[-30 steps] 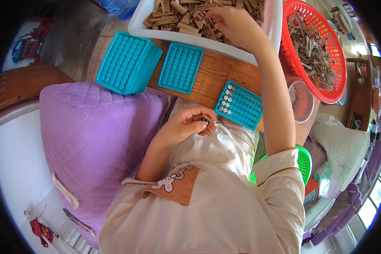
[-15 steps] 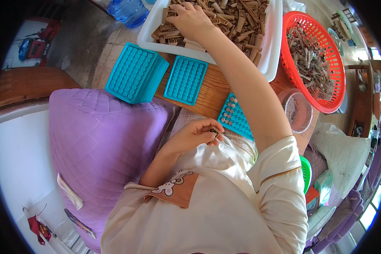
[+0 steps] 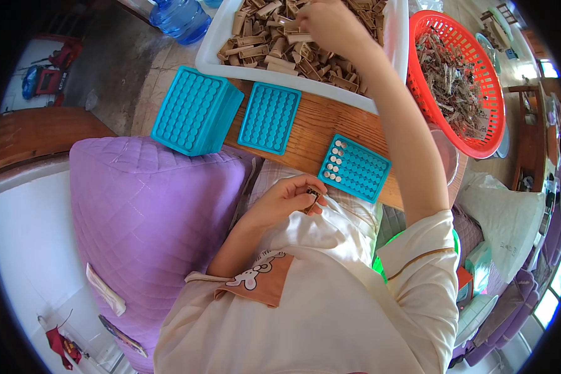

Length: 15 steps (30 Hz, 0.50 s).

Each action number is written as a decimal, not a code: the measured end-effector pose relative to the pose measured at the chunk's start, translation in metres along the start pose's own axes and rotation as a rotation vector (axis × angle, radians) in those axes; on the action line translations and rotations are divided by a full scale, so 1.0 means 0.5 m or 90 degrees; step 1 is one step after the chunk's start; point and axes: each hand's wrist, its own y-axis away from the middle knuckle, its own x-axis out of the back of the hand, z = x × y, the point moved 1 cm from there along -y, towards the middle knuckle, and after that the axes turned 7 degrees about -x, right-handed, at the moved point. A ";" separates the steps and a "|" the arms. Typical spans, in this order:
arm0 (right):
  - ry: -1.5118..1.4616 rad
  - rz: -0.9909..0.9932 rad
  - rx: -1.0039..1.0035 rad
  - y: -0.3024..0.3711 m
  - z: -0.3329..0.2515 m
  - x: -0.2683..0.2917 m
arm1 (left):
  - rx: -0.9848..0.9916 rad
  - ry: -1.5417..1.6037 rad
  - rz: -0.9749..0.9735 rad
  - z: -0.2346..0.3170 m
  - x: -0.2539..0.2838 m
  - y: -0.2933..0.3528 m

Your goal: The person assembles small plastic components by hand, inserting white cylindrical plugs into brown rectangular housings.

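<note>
My left hand (image 3: 287, 198), near my lap, is closed around a small brown trough-shaped piece (image 3: 312, 194); fingers cover part of it. My right hand (image 3: 338, 26) reaches over a white plastic bin (image 3: 212, 40) heaped with brown trough-shaped pieces (image 3: 274, 47). Its fingers are bent together among these pieces, and I cannot make out what is between them. Just beyond my left hand lies a teal tray (image 3: 364, 168) with rows of round pockets. Several small pale round pieces (image 3: 334, 160) fill pockets along its left side.
A second teal tray (image 3: 269, 118) and a stack of teal trays (image 3: 190, 112) stand to the left on the wooden table (image 3: 311, 140). A red basket (image 3: 502, 106) of scraps is at the right, with a clear round container (image 3: 445, 156) beside it. A purple quilted cushion (image 3: 156, 206) lies left.
My right hand has moved rightward over the bin, its fingers drawing together. The teal tray with pale pieces shows fully now. My left hand keeps its brown piece.
</note>
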 end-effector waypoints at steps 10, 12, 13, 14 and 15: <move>-0.891 0.010 -0.544 0.210 0.071 0.043 | -0.086 0.129 0.143 0.007 -0.006 -0.009; -0.873 0.057 -0.582 0.247 0.041 0.061 | -0.114 0.150 0.162 0.012 -0.013 -0.013; -0.857 0.102 -0.617 0.263 0.031 0.066 | -0.147 0.173 0.175 0.016 -0.016 -0.015; -0.858 0.103 -0.617 0.283 0.027 0.063 | -0.181 0.195 0.188 0.018 -0.019 -0.016; -0.834 0.140 -0.572 0.301 0.024 0.057 | -0.202 0.182 0.196 0.018 -0.017 -0.021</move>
